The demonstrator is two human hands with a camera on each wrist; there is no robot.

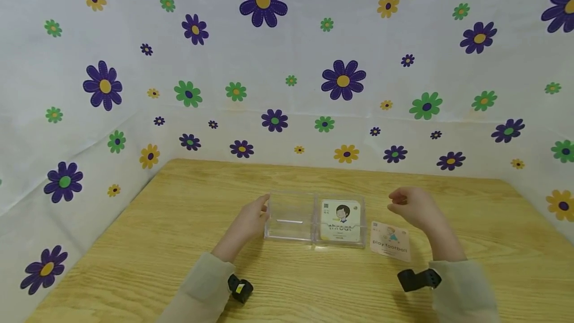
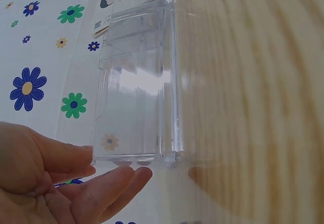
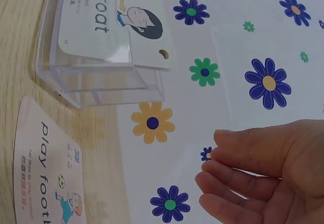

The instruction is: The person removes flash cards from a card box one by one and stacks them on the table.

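A clear plastic card box (image 1: 289,239) with two compartments lies on the table. Its right compartment holds a stack of cards, the top "throat" card (image 1: 341,213) showing a child's picture. Nothing is inside the left compartment. My left hand (image 1: 252,217) touches the box's left end; in the left wrist view the thumb and fingertips rest at the outside of that end wall. Right of the box, a "play football" card (image 1: 390,242) lies flat. Above and beyond this card hovers my right hand (image 1: 413,207), its fingers loosely bent and holding nothing.
Underneath is a light wood-grain table (image 1: 202,193). A white cloth (image 1: 291,29) printed with purple, green and yellow flowers hangs behind and along both sides. A black wrist camera (image 1: 241,289) is on the left wrist and another black camera (image 1: 417,280) is on the right.
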